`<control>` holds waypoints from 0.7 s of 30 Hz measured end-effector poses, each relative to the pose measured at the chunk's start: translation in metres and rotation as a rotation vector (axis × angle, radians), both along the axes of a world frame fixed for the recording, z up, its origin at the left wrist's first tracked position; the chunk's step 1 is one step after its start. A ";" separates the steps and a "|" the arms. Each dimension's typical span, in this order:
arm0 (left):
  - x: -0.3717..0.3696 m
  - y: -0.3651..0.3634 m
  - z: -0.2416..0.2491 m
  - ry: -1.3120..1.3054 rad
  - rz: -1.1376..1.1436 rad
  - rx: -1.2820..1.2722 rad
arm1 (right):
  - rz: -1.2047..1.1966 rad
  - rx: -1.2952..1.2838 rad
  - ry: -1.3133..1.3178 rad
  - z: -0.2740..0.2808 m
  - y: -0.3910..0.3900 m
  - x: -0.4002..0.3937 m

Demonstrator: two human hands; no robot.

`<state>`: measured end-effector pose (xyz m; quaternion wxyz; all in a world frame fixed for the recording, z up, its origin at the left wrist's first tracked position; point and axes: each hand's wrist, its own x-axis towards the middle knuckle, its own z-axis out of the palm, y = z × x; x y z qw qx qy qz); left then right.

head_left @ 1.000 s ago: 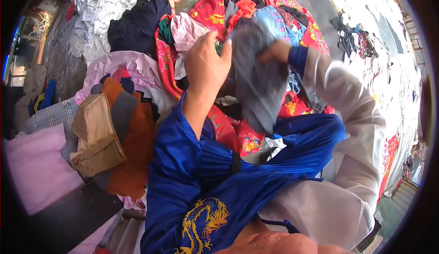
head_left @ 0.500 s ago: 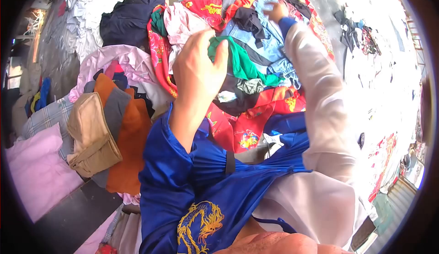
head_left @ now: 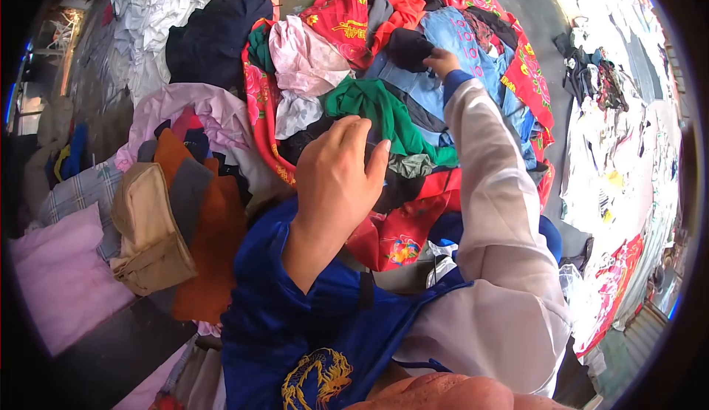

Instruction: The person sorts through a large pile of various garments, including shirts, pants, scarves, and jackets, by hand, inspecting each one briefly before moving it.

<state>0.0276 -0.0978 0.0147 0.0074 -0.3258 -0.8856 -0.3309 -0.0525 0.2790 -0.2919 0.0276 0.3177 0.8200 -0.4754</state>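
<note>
Head view: we stretch our right arm forward past the green cloth (head_left: 380, 111), palm down, the right hand (head_left: 442, 63) closed by its fingertips on the edge of the black cloth (head_left: 409, 49), which lies beyond and right of the green cloth, over blue denim (head_left: 449, 35). Nearer us than the green cloth, we raise our left hand (head_left: 341, 170), fingers together and slightly bent, thumb apart, grip open and empty.

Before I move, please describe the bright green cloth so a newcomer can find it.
Find the red floral cloth with clothes heaped on it. Near its middle, between the pink cloth and the denim, lies the green cloth. Unlike these neighbours, it is bright green.
</note>
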 end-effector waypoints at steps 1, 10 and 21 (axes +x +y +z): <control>-0.001 0.002 0.001 -0.009 -0.003 0.002 | 0.067 0.206 0.180 -0.014 0.051 0.000; 0.009 0.003 0.008 0.036 -0.008 0.049 | -1.164 1.064 0.605 0.320 0.457 0.336; -0.005 0.009 0.011 0.006 0.120 0.065 | -0.087 0.179 -0.095 0.013 -0.007 0.194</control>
